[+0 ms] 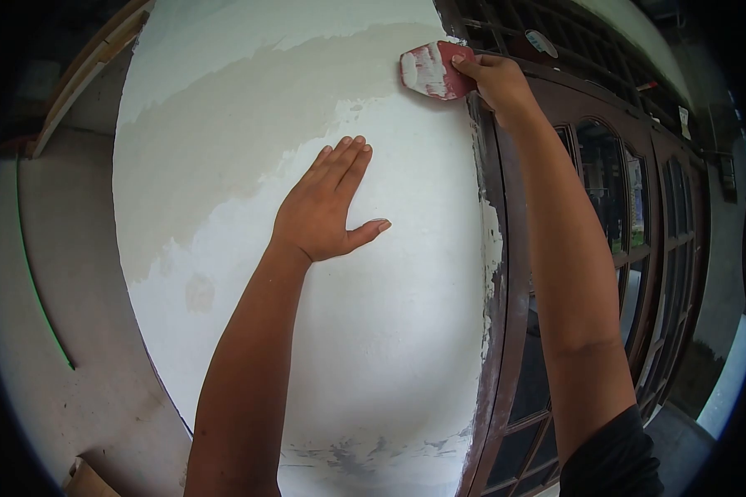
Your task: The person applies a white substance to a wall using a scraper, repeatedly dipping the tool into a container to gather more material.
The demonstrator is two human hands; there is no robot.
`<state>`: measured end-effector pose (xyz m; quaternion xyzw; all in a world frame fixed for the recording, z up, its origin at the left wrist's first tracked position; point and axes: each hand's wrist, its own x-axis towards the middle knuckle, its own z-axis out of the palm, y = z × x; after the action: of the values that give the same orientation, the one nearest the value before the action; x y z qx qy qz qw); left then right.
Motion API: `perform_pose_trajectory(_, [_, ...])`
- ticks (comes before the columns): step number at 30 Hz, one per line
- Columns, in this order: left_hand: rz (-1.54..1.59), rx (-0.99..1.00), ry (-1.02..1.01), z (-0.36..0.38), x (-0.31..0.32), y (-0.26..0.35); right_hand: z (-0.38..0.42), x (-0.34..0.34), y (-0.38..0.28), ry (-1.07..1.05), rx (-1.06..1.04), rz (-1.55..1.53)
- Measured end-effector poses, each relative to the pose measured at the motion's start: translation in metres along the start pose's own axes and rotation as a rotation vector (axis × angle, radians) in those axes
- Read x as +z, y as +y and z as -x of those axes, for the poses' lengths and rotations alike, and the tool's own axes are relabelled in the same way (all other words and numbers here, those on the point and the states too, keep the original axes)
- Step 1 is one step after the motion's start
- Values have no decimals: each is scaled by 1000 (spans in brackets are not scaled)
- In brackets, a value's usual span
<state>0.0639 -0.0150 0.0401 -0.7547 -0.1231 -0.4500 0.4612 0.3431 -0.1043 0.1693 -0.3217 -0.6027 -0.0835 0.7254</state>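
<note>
My right hand (493, 81) grips a red putty scraper (456, 79) at the upper right of the wall. White paste smears the scraper's face, and its blade edge points left, at or close to the wall surface. Flat against the white wall (389, 306), near its middle, rests my left hand (327, 199), fingers stretched up and thumb out to the right. A damp-looking greyish band of coating (249, 108) sweeps across the upper left of the wall, above the left hand.
Along the wall's right edge runs a dark brown door frame (497, 273) with paste marks, beside glazed wooden doors (601, 174). At left, a thin green line (37, 290) lies on the grey floor (99, 331). Wooden boards (87, 70) stand at the upper left.
</note>
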Motion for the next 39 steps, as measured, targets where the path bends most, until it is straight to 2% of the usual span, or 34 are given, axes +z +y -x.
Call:
perform_pose_trajectory(2, [1, 8, 4, -1, 0, 0, 1, 21, -4, 25, -68, -16])
perform_pose_trajectory(5, [-10, -1, -15, -2, -3, 0, -1, 34, -5, 68, -64, 354])
perform_pose_trajectory(6, [-7, 5, -10, -1, -2, 0, -3, 30, 2, 70, -60, 357])
perform_pose_trajectory(8, [-4, 11, 0, -1, -1, 0, -9, 9, 19, 140, -53, 231])
perform_pose_trajectory(11, [-11, 6, 2, -1, -1, 0, -7, -9, 15, 68, -27, 55])
perform_pose_trajectory(14, [-4, -6, -5, -1, 0, 1, -3, 10, 1, 35, -16, -56])
perform_pose_trajectory(18, [-6, 7, -5, -1, -2, 0, -4, 49, -10, -23, -121, 32])
perform_pose_trajectory(19, [-5, 0, -14, -1, -2, 0, -3, 53, -10, 15, -140, 150])
perform_pose_trajectory(21, [-9, 3, -11, -1, -2, 0, -10, 48, -5, 79, -106, 354])
perform_pose_trajectory(22, [-11, 3, -9, -1, -2, 0, -11, 37, -1, 76, -106, 357])
perform_pose_trajectory(24, [-6, -1, -3, -1, -1, 1, -13, 11, 8, 94, -117, 150])
perform_pose_trajectory(25, [-5, 0, 1, -1, -1, 0, -15, -2, 10, 91, -119, 149])
perform_pose_trajectory(27, [-8, -5, 2, 0, 0, 0, -13, -18, 6, 20, -38, 1])
perform_pose_trajectory(30, [-4, -5, 3, 0, -1, 1, -16, 0, 2, 27, -53, -59])
perform_pose_trajectory(31, [0, -5, 5, 0, -1, 1, -15, 8, 0, -28, -57, -51])
perform_pose_trajectory(32, [2, -6, 7, 0, -2, 1, -15, 15, 2, -44, -61, 3])
perform_pose_trajectory(34, [-7, -5, -7, 0, -4, 1, -12, 21, 6, 120, -68, 304])
perform_pose_trajectory(35, [-3, -2, -6, -1, -3, 2, -8, 13, 8, 124, -66, 307])
perform_pose_trajectory(39, [-14, -11, 2, 0, 1, 1, -10, -18, 13, 77, 3, -3])
